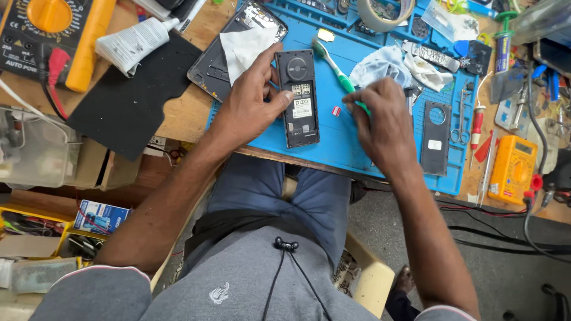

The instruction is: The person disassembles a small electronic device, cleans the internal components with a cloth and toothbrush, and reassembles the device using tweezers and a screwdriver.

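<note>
Phone (300, 98), small bar type, lies back-up w/ cover off on the blue mat (345, 142). Body is black; round speaker ring at the far end, card slots and a white label in the open battery bay mid-body. Long axis runs near-far, tilted slightly, speaker end pointing far.

Left hand (250, 101) rests on the mat at the phone's left edge, fingers loosely curled, thumb tip pressing the bay near the label; it steadies the phone rather than grasping it. Right hand (383, 119) sits right of the phone, apart from it, fingers pinched shut on the green handle of a toothbrush (333, 65); brush head points far-left, just beside the phone's far right corner.

Counts: 1 open bar phone, 1 toothbrush, 1 loose black back cover (436, 138) w/ round hole lying right of the right hand, 1 tiny red-white card (336, 110) between phone and right hand, 2 yellow multimeters, one far left (50, 35), one right (513, 169). 1 larger phone shell (229, 53) w/ white tissue on it lies far-left of the left hand.
</note>
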